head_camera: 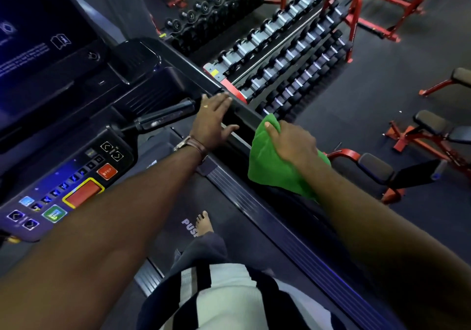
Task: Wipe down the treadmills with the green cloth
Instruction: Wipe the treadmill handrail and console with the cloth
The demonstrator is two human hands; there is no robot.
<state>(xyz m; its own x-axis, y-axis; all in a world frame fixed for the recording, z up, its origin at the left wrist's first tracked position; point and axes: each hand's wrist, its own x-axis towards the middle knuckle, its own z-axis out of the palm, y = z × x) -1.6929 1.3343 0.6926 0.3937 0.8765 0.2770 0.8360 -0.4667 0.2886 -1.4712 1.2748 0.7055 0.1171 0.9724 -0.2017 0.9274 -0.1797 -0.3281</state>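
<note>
Dumbbell rack (pixel 285 57), red-framed, three tiers, far centre. Second row of black dumbbells (pixel 211 3) beyond it. Red weight benches (pixel 430 136) on dark floor (pixel 382 80), right side.

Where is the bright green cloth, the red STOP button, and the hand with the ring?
bright green cloth (pixel 270 166): head view, on the bare fabric beside the right hand.
red STOP button (pixel 107 172): head view, middle of its face.
left hand (pixel 212 123): head view, back of the hand, resting on the side rail.
</note>
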